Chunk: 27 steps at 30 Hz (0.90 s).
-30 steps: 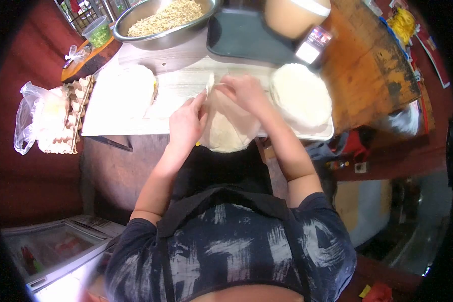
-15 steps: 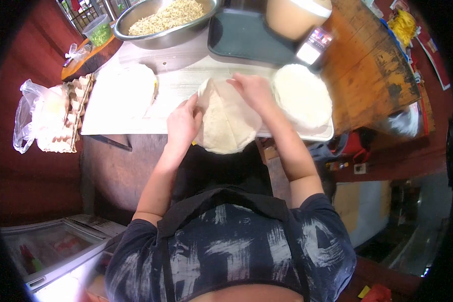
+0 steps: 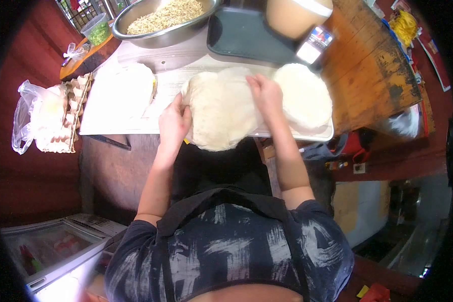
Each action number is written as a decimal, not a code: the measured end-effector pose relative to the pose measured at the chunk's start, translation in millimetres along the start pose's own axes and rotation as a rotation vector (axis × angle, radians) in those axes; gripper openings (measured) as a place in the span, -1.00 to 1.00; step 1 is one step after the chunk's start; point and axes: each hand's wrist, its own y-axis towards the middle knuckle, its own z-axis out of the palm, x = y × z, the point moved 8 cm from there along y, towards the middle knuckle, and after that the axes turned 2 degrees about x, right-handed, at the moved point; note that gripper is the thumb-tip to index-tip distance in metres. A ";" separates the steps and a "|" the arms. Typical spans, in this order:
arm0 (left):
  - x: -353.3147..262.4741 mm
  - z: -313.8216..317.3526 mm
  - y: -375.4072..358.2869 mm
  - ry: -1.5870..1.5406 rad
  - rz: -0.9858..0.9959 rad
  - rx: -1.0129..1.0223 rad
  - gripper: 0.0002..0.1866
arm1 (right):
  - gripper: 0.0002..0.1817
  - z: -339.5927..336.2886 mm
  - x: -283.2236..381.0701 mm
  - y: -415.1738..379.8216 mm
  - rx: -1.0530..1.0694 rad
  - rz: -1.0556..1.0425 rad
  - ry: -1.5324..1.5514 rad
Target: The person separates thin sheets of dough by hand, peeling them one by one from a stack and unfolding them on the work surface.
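Pale, floppy dough sheet (image 3: 220, 108) lies on the worktop's white board (image 3: 168, 88), left hand (image 3: 173, 123) gripping its left edge and right hand (image 3: 267, 95) pressing flat on its right side, apparently spreading it, beside a wrapper stack (image 3: 304, 95).

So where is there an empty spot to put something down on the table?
The dark tray beside the metal bowl looks bare. So does the brown tabletop right of the white stack. It is crowded in the middle, where the left hand and right hand spread the round sheet.
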 end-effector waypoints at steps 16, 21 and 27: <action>25.3 -28.6 11.1 0.010 -0.049 -0.144 -0.57 | -0.61 -23.1 -15.7 -9.0 -0.225 0.153 0.215; 23.7 -31.2 8.4 0.049 -0.047 -0.139 -0.52 | -0.65 -6.8 -26.0 -16.3 -0.238 0.122 0.201; 10.9 -26.3 11.7 -0.484 -0.200 0.001 -0.47 | -0.60 4.6 0.9 -19.6 -0.184 0.004 -0.100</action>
